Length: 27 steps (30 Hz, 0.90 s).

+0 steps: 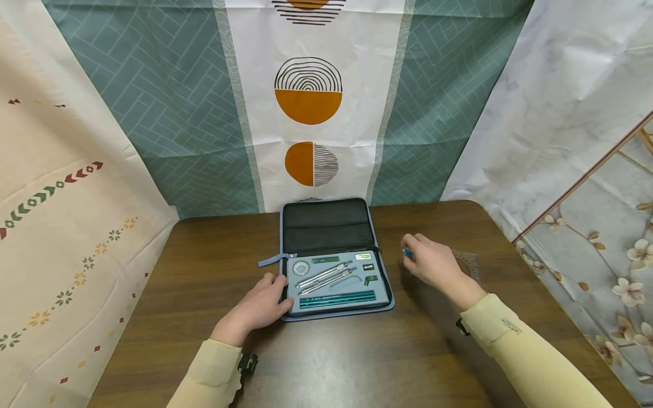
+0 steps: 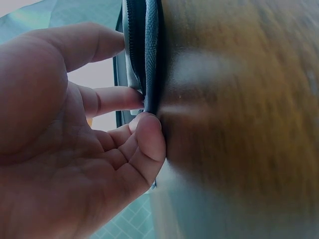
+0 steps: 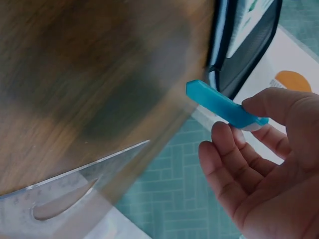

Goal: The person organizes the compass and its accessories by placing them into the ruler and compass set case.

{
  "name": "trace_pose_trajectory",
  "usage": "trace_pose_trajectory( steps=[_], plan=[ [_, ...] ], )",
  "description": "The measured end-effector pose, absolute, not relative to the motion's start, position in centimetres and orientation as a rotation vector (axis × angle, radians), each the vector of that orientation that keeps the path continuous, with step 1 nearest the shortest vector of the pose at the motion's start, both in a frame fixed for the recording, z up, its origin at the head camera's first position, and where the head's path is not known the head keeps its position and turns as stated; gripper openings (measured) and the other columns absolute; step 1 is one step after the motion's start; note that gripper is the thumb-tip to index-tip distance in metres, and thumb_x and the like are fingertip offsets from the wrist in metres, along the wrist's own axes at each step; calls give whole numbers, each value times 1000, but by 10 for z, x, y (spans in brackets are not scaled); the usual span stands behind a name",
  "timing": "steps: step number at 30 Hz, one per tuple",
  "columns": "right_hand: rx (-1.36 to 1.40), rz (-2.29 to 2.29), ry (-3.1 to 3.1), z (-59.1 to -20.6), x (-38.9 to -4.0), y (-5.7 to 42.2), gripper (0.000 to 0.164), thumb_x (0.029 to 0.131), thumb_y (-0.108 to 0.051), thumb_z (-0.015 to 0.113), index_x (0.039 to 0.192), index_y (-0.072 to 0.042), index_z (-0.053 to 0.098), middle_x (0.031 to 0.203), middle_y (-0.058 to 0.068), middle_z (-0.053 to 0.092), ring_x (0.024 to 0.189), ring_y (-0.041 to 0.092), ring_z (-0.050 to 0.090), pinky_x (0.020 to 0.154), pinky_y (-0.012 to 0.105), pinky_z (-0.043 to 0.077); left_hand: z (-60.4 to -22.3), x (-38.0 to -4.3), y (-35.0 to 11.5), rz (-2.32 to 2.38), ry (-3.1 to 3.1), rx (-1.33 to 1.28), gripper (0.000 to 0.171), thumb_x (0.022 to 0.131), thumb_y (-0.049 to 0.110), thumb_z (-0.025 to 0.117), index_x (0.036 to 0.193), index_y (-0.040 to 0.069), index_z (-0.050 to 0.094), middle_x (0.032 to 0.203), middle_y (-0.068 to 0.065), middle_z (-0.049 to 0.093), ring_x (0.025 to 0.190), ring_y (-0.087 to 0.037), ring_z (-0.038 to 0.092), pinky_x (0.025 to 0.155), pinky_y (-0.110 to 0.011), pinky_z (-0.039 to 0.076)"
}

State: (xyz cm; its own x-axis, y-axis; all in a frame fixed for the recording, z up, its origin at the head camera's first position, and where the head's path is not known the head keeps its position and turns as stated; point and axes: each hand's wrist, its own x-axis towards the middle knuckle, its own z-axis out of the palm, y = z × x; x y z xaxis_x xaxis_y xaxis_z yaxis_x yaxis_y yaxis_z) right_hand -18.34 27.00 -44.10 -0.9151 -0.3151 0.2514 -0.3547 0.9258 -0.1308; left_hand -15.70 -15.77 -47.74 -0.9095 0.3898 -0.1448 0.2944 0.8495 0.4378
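A zippered geometry set case (image 1: 326,314) lies unfolded on the table, its black lid laid back. In its grey tray are two silver compasses (image 1: 323,277), dark green pencils (image 1: 336,299), a white ring-shaped piece (image 1: 301,268), an eraser (image 1: 363,256) and small green pieces. My left hand (image 1: 262,300) holds the case's left edge; in the left wrist view, its thumb and fingers meet the zipper edge (image 2: 151,50). To the right of the case, my right hand (image 1: 433,263) pinches a small blue plastic piece (image 3: 214,103) between thumb and fingers, raised off the table. Its exact kind is unclear.
A clear set square (image 1: 466,263) lies on the brown wooden table (image 1: 357,362), behind my right wrist in the head view. A blue strap (image 1: 270,260) sticks out from the case's left side. Patterned cloth (image 1: 311,102) hangs behind the table.
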Motion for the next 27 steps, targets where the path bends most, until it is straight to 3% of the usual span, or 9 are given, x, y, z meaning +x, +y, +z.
trace_pose_trajectory(
  steps=[10,18,27],
  plan=[
    [477,362,-2866,-435,-178,263,20,97,-11,85,107,-14,68,94,-2,72,80,18,70,62,40,52,-478,-158,-157,600,2797,518,47,106,26,73,143,0,60,126,-18,56,105,-29,53,91,-48,53],
    [389,466,-2819,-434,-171,256,20,95,-15,88,103,-15,70,89,-2,73,77,18,67,61,41,52,-479,-159,-157,605,2792,522,49,106,26,73,144,-1,59,127,-19,56,106,-29,53,92,-50,53],
    [467,623,-2840,-439,-165,234,19,96,-19,88,104,-19,70,90,-5,72,79,15,67,65,39,51,-478,-158,-157,615,2786,513,48,106,25,73,144,-1,60,125,-18,56,105,-29,53,90,-49,52]
  ],
)
